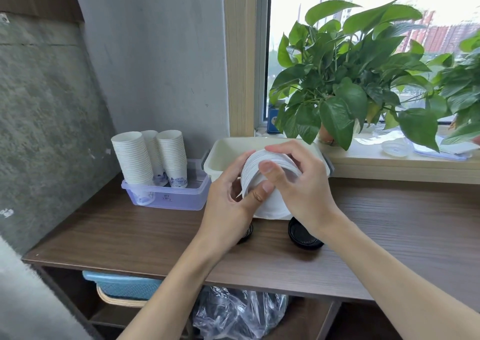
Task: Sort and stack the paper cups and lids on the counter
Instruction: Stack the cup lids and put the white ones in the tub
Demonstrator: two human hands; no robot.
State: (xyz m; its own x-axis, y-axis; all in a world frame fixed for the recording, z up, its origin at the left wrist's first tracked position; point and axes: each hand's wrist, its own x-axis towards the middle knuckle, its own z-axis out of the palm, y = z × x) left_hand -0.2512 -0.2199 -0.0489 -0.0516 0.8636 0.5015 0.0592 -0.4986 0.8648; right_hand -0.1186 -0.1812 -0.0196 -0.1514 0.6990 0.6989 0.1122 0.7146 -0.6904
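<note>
- Head view: left hand (228, 204) and right hand (298, 183) are close together, both curled round a white stack (270, 202) of lids or cups, I cannot tell which; it is held sideways above the counter, likely to square its edges
- black lid (304, 235) lies beneath on the wooden counter (130, 235); a second is half hidden under the left wrist
- cream bin (233, 147) just behind; clear tub (166, 199) holds upright cup stacks (135, 157) by the grey wall; leafy plant (350, 79) on the sill
</note>
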